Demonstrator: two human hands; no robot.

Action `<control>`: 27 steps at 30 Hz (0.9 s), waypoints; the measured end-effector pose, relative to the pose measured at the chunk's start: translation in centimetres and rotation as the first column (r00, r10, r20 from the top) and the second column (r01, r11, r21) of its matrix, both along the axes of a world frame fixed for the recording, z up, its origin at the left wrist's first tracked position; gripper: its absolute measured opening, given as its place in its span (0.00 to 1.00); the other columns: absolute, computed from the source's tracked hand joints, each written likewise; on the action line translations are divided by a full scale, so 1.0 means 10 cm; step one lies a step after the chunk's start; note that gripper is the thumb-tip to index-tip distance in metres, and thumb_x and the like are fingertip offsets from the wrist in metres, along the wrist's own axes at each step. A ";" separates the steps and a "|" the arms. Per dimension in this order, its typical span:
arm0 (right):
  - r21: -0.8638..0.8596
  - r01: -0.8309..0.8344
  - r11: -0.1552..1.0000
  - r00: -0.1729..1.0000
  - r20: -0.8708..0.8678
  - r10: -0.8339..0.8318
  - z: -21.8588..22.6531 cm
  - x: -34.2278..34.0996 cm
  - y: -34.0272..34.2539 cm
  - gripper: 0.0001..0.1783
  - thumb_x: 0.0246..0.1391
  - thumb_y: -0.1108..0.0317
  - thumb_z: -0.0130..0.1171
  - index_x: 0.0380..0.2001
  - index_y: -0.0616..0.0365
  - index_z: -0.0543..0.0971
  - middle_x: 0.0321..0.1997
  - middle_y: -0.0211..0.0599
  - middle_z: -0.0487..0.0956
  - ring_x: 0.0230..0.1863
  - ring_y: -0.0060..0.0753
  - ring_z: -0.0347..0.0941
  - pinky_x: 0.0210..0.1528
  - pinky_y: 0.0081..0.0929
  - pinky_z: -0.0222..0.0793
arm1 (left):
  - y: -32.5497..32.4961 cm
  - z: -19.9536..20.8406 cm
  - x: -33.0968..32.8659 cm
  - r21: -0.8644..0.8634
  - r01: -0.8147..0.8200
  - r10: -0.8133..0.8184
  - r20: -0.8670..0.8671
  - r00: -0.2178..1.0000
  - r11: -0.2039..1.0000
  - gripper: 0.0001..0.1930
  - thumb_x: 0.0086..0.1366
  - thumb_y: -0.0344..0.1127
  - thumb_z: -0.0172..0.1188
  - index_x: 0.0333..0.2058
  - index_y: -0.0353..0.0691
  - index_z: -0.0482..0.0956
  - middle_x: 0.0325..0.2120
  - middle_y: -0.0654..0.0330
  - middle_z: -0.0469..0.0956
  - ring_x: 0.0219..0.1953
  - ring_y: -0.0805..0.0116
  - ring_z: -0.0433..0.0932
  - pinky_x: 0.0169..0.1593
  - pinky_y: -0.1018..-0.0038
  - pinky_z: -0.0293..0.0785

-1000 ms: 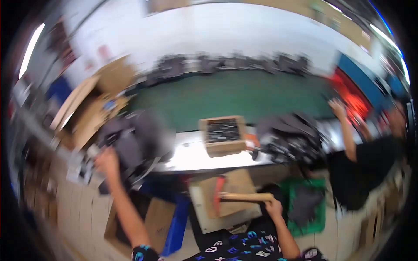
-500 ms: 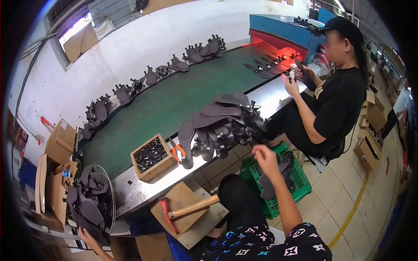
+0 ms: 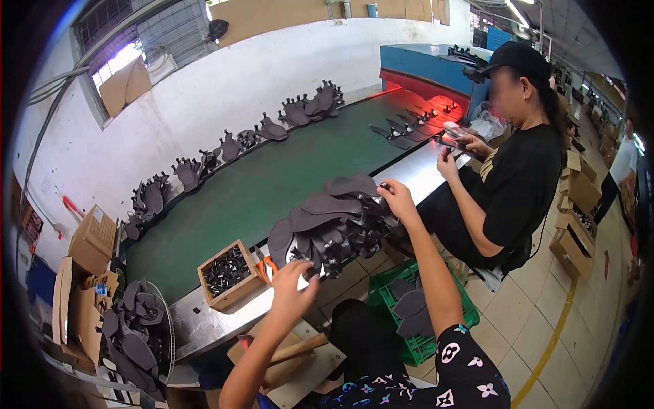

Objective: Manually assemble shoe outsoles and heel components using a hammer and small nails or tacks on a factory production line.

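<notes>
A heap of dark grey sandal soles [image 3: 327, 204] with black strap fittings lies on the metal edge of the work table. At its far right end my right hand [image 3: 402, 202] has its fingers closed on the edge of a sole. My left hand [image 3: 293, 296] is at the near left side of the heap, thumb and fingers apart, with nothing visible in it. Just beyond the left hand, orange-handled pliers [image 3: 267, 266] lie partly hidden. A wooden box [image 3: 253, 283] of small black parts stands to their left. Below my left forearm is a hammer [image 3: 300, 347], partly covered.
More soles line the far side of the green conveyor belt [image 3: 252, 177]. A round basket [image 3: 167, 320] of soles stands at left, beside cardboard boxes [image 3: 93, 238]. A green crate [image 3: 470, 310] holds soles near my knees. A co-worker [image 3: 521, 170] at right handles a piece.
My left hand has come from the basket at far left to the heap. My right hand has moved up from above the crate to the heap's right end. The view has shifted slightly.
</notes>
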State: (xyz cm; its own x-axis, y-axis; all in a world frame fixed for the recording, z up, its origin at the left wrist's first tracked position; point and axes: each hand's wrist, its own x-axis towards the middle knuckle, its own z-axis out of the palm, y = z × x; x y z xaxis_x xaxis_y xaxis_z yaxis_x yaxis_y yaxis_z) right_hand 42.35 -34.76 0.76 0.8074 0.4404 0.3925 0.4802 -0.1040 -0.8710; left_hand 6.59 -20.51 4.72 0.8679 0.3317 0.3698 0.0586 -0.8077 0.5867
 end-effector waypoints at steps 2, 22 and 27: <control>0.062 -0.046 0.997 0.998 0.053 0.042 0.15 -0.24 -0.07 0.10 0.56 0.72 0.62 0.41 0.63 0.80 0.20 0.32 0.74 0.23 0.19 0.66 0.26 0.23 0.61 | -0.10 -0.04 0.62 0.030 -0.089 0.089 0.021 0.996 0.996 0.21 0.57 0.41 0.67 0.46 0.37 0.79 0.51 0.53 0.77 0.59 0.51 0.71 0.65 0.50 0.55; -0.378 -0.097 0.921 0.927 0.303 0.222 0.03 -0.45 0.41 0.38 0.49 0.37 0.64 0.61 0.36 0.70 0.66 0.62 0.60 0.67 0.67 0.57 0.66 0.57 0.54 | 0.57 -0.40 1.75 0.080 -0.153 0.126 0.272 0.954 0.985 0.16 0.64 0.45 0.63 0.33 0.36 0.83 0.61 0.45 0.70 0.66 0.42 0.62 0.68 0.51 0.52; -0.283 0.051 0.958 0.979 0.203 0.008 -0.11 -0.22 0.52 0.24 0.51 0.48 0.63 0.46 0.50 0.74 0.46 0.51 0.73 0.52 0.58 0.69 0.55 0.56 0.62 | 1.05 -0.15 1.97 -0.095 -0.024 0.052 0.309 0.950 0.995 0.17 0.70 0.41 0.57 0.35 0.28 0.80 0.56 0.37 0.72 0.62 0.45 0.67 0.65 0.58 0.59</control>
State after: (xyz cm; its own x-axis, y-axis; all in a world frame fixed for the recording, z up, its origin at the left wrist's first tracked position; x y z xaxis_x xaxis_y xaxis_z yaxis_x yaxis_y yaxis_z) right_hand 40.13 -29.60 -0.32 0.7359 0.5413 0.4068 0.6359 -0.3463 -0.6897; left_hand 26.24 -9.97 3.22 0.7007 0.4061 0.5866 -0.1084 -0.7520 0.6501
